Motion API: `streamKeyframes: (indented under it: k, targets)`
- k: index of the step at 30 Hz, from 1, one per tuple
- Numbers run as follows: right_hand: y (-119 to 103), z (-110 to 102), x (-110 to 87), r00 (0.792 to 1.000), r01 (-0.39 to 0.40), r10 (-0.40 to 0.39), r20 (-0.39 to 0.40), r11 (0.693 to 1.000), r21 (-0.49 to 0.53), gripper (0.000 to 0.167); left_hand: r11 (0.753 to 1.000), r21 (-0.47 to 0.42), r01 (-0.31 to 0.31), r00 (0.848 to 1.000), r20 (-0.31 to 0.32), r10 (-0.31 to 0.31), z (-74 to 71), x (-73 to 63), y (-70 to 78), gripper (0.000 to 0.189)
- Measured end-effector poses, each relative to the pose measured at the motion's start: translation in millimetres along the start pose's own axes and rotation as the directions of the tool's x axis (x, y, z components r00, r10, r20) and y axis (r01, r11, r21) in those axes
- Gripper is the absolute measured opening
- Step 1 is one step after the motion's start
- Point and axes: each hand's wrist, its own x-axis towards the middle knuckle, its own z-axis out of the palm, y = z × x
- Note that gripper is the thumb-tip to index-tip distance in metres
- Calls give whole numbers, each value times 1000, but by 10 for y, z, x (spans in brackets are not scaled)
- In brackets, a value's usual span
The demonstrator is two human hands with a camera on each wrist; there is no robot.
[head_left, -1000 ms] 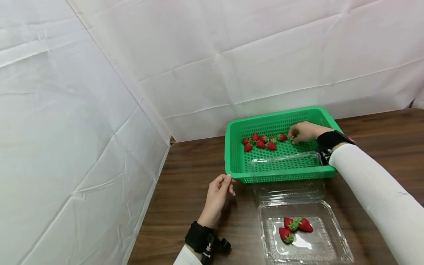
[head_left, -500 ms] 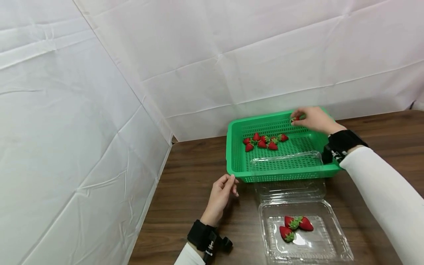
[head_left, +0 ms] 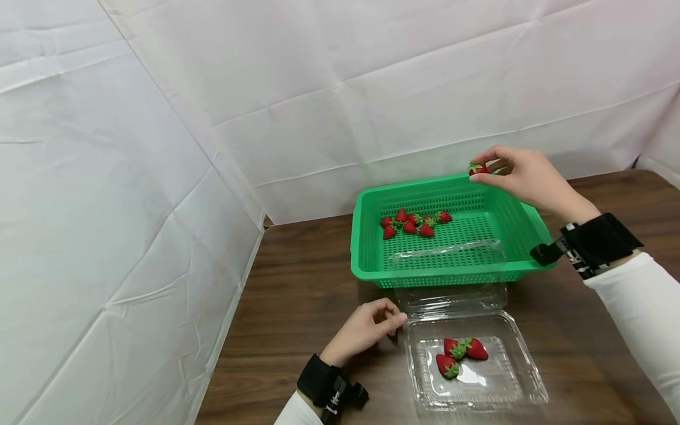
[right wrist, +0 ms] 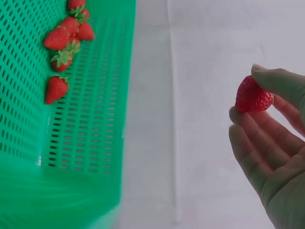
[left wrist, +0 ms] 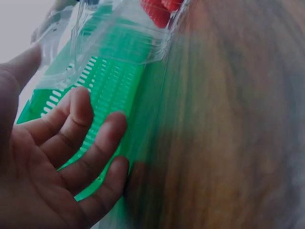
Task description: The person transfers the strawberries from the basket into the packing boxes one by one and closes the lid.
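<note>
My right hand [head_left: 536, 180] pinches a strawberry [head_left: 477, 169] between thumb and fingertips, above the back rim of the green plastic basket [head_left: 366, 274]. In the right wrist view the strawberry [right wrist: 252, 95] shows its red side beyond the basket. Several more strawberries [head_left: 409, 227] lie toward the left inside the basket. A clear plastic clamshell box [head_left: 499, 386] stands in front, holding 3 strawberries [head_left: 447, 366]. Its raised lid [head_left: 451, 301] leans over the basket's front side. My left hand [head_left: 363, 330] holds nothing, fingers loosely bent, thumb tip right at the box's back left corner.
The brown wood-grain table [head_left: 281, 307] carries the basket and box. White sheeting [head_left: 297, 130] rises behind the table, and a white sheet wall [head_left: 133, 236] borders its left side. Each wrist wears a black strap [head_left: 600, 242] with a small camera.
My right hand has lifted the strawberry out of the basket, up and back to the rim. My left hand has moved from the basket's front left corner down to the clear box's corner.
</note>
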Motion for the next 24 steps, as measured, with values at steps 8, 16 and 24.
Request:
streamKeyframes:
  k: [8,16,24]
  targets:
    - [-972,-270,-423,974,226,-225,27,971,-72,33,999,36,-18,998,62,16,41,-1,53,26]
    - [-1172,-75,-788,792,609,-608,56,793,-19,24,999,38,-34,997,67,31,51,-2,81,25]
    - [-1340,114,-1057,692,722,-720,56,688,-71,35,999,19,-35,997,64,34,70,-20,71,24]
